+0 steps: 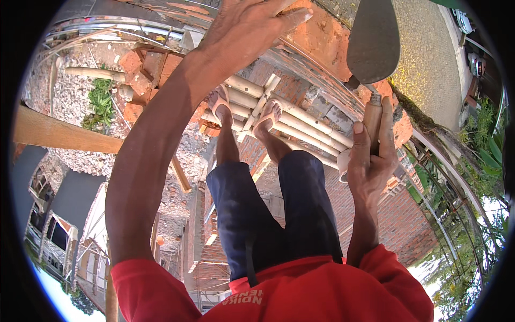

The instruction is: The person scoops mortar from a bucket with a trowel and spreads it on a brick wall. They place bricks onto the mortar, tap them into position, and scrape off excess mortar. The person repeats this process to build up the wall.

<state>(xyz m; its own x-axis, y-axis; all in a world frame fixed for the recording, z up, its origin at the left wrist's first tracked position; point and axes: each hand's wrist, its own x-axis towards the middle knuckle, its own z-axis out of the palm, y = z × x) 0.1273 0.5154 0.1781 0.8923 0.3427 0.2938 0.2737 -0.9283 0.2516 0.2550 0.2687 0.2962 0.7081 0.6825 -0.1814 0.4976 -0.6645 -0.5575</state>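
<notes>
Red shirt (300, 290) and dark shorts (279, 214) closest to lens, person standing in sandals on bamboo poles (289, 118) of a scaffold. Right hand (370, 161) closed around wooden handle of a trowel (374, 40), blade up, bare of mortar as far as visible. Left hand (252, 27) open, palm flat on an orange brick (322, 32) at the wall's top edge. Likely step: seating the brick. Next probably calls for tapping it level. Rubble (75, 91) far below.
</notes>
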